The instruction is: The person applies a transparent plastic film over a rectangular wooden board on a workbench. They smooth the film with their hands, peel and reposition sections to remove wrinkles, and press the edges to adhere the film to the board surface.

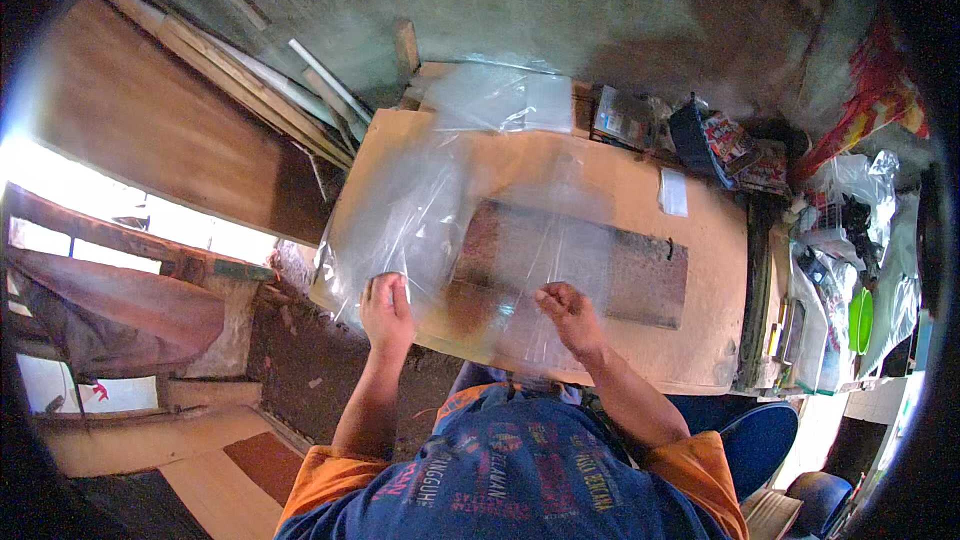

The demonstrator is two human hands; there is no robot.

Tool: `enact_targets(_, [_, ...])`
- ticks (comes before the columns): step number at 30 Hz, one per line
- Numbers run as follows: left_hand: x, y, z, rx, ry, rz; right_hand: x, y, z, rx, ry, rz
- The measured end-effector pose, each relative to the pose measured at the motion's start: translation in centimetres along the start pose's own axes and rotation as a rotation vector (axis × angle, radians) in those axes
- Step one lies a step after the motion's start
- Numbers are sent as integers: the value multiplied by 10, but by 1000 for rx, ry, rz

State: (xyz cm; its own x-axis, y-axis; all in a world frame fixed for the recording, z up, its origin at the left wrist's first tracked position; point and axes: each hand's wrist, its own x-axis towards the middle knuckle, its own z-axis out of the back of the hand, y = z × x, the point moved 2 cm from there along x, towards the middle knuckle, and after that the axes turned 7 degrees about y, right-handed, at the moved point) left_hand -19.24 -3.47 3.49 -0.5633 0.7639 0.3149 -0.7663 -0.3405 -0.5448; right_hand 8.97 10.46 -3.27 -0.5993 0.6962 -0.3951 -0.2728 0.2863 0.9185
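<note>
Clear plastic film [400, 210], perhaps bags, spreads over the left and middle of the tan tabletop [720, 270] in shiny creases. At its near left part, my left hand [388, 308] is closed with the thumb up, pinching the plastic. My right hand [568, 315] is also closed in a pinch on clear plastic near the middle; the exact edge it grips is hard to see. Under and beyond this plastic lies a flat, worn rectangular panel [645, 280], grey with dark reddish ends, partly veiled by the film.
A stack of clear plastic bags [500, 100] lies at the far edge. Packages [725, 145] crowd the back right, near a small white paper [673, 192]. Plastic bags and a green object [860, 320] hang at right. Wooden planks [230, 70] lean at left; a blue stool [755, 440] stands nearby.
</note>
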Motion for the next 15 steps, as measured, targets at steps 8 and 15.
enact_targets(8, [-46, -93, 2, -164, 143, -303, 17, 30, -49, 743, 463, -363])
enact_targets(15, [-67, -100, -15, -192, 333, -360, 17, 27, -15, 657, 164, -22])
